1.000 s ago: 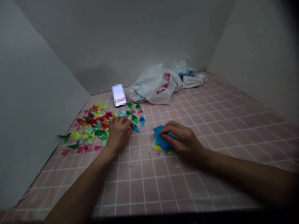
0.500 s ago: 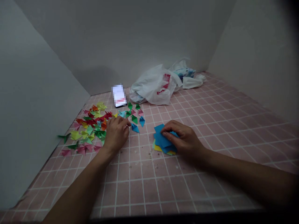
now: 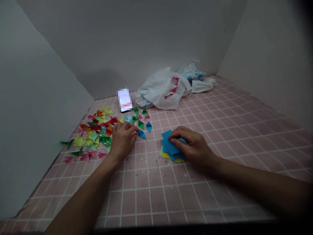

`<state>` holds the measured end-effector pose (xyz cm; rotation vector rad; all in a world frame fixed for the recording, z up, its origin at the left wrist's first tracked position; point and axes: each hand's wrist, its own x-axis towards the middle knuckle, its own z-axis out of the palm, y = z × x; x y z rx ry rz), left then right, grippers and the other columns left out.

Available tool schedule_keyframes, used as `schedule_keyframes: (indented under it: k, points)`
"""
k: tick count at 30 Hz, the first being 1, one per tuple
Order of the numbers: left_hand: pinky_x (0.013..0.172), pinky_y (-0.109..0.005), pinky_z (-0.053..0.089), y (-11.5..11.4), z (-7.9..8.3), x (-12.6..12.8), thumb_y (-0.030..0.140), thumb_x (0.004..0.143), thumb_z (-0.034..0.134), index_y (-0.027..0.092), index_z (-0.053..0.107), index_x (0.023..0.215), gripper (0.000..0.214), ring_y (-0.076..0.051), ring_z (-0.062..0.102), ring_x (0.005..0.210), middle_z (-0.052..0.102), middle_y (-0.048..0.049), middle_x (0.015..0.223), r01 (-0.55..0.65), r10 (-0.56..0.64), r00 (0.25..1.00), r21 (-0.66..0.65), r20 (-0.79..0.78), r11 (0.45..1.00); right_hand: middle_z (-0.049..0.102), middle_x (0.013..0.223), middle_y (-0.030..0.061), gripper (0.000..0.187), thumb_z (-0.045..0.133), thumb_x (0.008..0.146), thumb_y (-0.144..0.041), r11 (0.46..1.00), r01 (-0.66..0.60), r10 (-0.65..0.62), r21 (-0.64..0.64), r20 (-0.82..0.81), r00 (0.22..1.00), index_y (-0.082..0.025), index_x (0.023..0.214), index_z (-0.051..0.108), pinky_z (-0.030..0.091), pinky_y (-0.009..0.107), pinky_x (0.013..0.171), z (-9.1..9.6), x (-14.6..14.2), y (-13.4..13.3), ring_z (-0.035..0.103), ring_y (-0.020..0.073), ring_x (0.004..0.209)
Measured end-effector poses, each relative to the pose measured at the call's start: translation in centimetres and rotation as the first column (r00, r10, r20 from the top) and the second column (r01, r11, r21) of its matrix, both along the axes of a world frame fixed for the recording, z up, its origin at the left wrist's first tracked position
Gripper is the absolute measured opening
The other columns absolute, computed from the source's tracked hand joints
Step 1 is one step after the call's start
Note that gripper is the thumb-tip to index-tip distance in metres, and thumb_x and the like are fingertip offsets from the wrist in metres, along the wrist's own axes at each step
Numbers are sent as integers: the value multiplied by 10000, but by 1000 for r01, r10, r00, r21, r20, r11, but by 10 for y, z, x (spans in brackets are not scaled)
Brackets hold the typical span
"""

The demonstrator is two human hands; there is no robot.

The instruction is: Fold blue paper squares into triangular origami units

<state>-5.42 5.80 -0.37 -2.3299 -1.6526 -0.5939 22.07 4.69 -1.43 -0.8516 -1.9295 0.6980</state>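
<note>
1. Our right hand [image 3: 193, 145] is over the stack of blue sheets [image 3: 168, 145], thumb and forefinger drawn together at the tips; that grip seems meant to steady loose paper that would slide easily.
2. The stack sits on the pink surface [image 3: 156, 199], right in front of us, probably to keep it within easy reach. A yellow sheet [image 3: 165, 155] shows beneath, its corner askew from the blue ones.
3. Our left hand [image 3: 123, 138] is at the near right of the folded pieces, fingers bent downward, forefinger stretched toward a small blue piece [image 3: 141, 134].
4. In this dim light we cannot tell whether either hand's fingers pinch paper, or whether that forefinger touches the blue piece or stops just beside it.
5. A green piece [image 3: 140, 124] and its neighbours lie slightly apart, perhaps to keep them distinct from the crowded heap of folded pieces [image 3: 96, 128] at left.
6. Behind them, the phone [image 3: 125, 98] faces us, presumably for easy viewing; the white bag [image 3: 158, 91] lies near the back wall [image 3: 156, 36], well away from our hands.
</note>
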Motion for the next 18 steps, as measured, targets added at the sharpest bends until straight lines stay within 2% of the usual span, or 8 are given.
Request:
schedule_keyframes:
  k: [6,13,18]
  points:
    - [906,-447,409,0,-2,0,138,877,681,236,760,889,127,-282,626,940,708,-70,937,5,-6,999,-11,-49,1000,662,829,34,126,583,930,-142,1000,-5,6,-11,16,1000,-190,849,667,490,311,700,1,0,0,632,165,760]
    - [881,-421,449,2,-7,2,202,875,702,227,767,924,85,-262,639,938,717,-64,925,4,11,993,-118,122,993,662,823,33,128,582,926,-141,1000,-6,6,-5,7,1000,-195,843,664,497,307,691,0,-1,0,632,167,750]
    - [896,-453,451,3,-6,6,176,863,717,224,762,829,74,-271,635,924,715,-63,896,1,11,994,-114,104,994,670,829,36,123,586,928,-150,1000,-3,3,-13,21,1000,-202,849,665,504,316,708,0,0,0,640,173,765]
